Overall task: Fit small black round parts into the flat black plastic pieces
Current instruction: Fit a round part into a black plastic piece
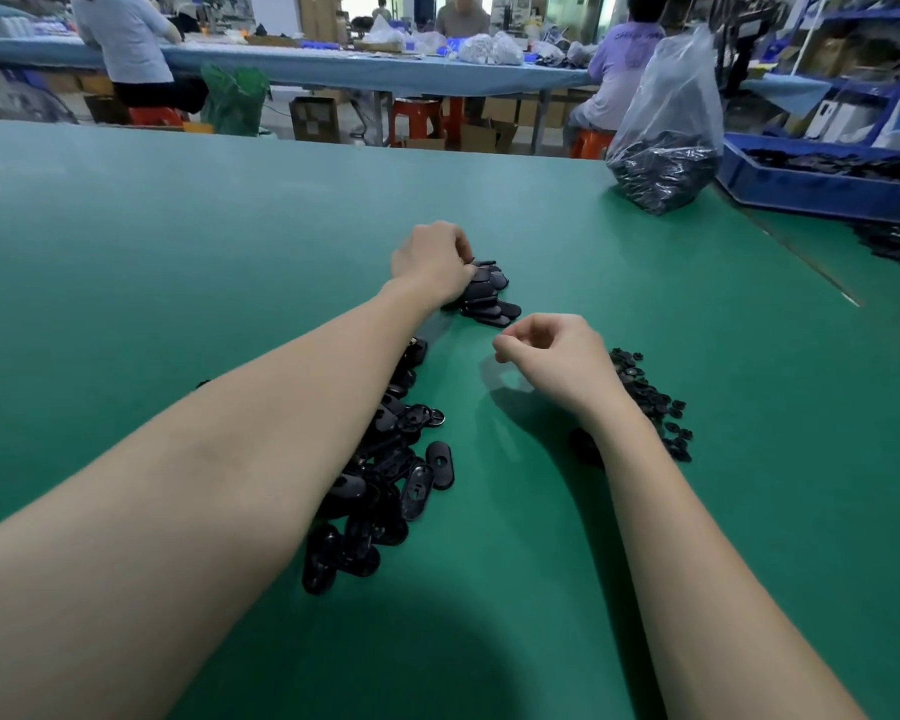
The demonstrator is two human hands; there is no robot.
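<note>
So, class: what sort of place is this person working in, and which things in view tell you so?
Most likely a small factory assembly room. Loose heaps of flat black plastic pieces lie on a long green worktable, a clear bag of black parts stands nearby, and other workers sit at another bench.

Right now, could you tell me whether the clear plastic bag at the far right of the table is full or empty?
Partly full: the clear plastic bag stands upright, black parts filling only its bottom portion.

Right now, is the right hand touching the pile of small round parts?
Apart. The head view shows the right hand raised over bare green table, fingers curled, while the pile of small round parts lies beyond the wrist.
</note>
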